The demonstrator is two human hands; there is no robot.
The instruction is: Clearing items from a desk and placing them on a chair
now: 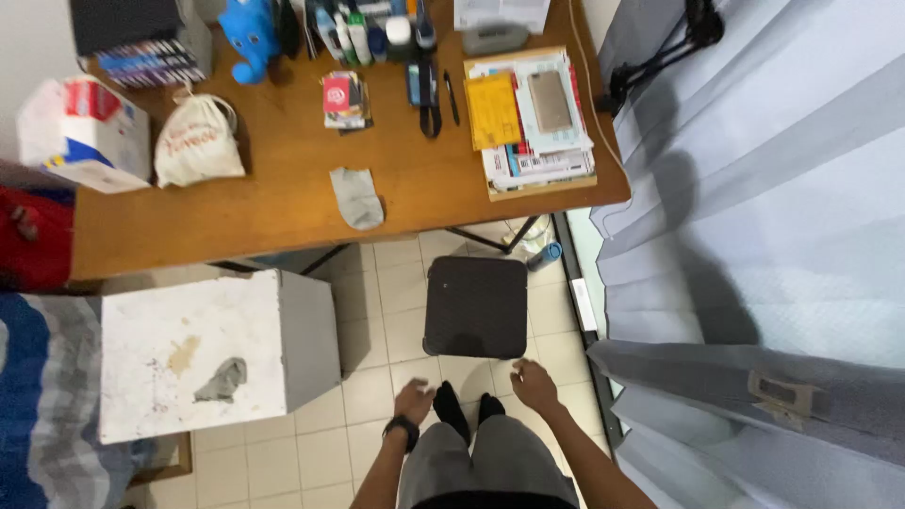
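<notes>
- Head view, looking straight down: we stand on a pale tiled floor (368, 396) with both arms lowered in front of us, dark-socked feet just behind a black square stool (474, 306).
- Our left hand (413, 401), with a dark band at the wrist, hangs near the stool's near left corner; its fingers look loosely curled and hold nothing, though we cannot tell their exact set from this height.
- Our right hand (534, 385) sits just beside the stool's near right corner, fingers spread and released, apart from the seat or barely at its edge; we cannot tell which.
- The stool stands on the tiles just in front of the wooden desk (283, 188), partly under its front edge, between a white box-like cabinet (217, 349) on the left and grey curtains (754, 236) on the right.
- On the desk lie a grey cloth (357, 197), a white drawstring bag (198, 141) and a stack of papers with a yellow envelope (493, 110).
- Risks, as we judge them: a stool gripped at only one corner could tilt or scrape the tiles; lifted carelessly, it could knock the desk edge above or catch the cable (589, 104) trailing off the desk's right side; socked feet may slip on smooth tile.
</notes>
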